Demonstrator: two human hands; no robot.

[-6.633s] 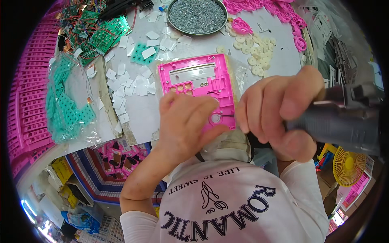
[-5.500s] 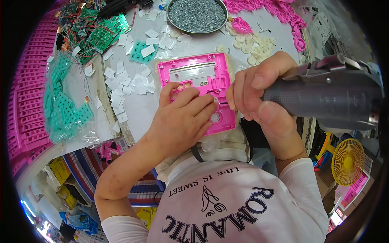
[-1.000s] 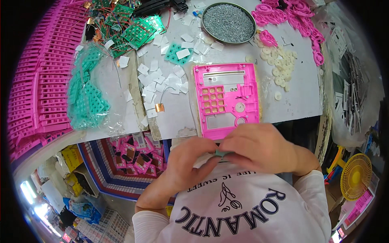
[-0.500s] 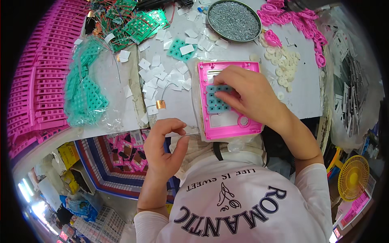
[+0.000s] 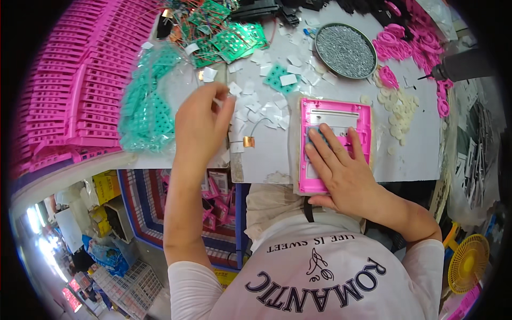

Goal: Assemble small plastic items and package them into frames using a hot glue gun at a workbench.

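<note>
A pink plastic casing (image 5: 313, 185) lies open side up on a padded mat (image 5: 296, 160) in front of me. My right hand (image 5: 344, 173) rests flat on it, fingers spread. Under that palm, the teal rubber keypad in the casing is almost wholly hidden. My left hand (image 5: 202, 120) is raised over the table's left part, close to scattered small white pieces (image 5: 256, 109). Its thumb and bent index finger are apart, with nothing visible between them. A copper-coloured disc on a thin wire (image 5: 248, 142) lies between my hands.
Green circuit boards (image 5: 240, 41) with wires lie at the back, left of a round tray of screws (image 5: 345, 52). Teal keypads (image 5: 152, 106) fill a bag beside stacked pink casings (image 5: 69, 80). Cream discs (image 5: 397, 112) and pink rings (image 5: 424, 45) lie right. A dark tool (image 5: 464, 65) juts in.
My right hand has gone from fingering the keypad to lying flat over it. My left hand has moved forward from the table's front edge toward the white pieces. The whole view has shifted.
</note>
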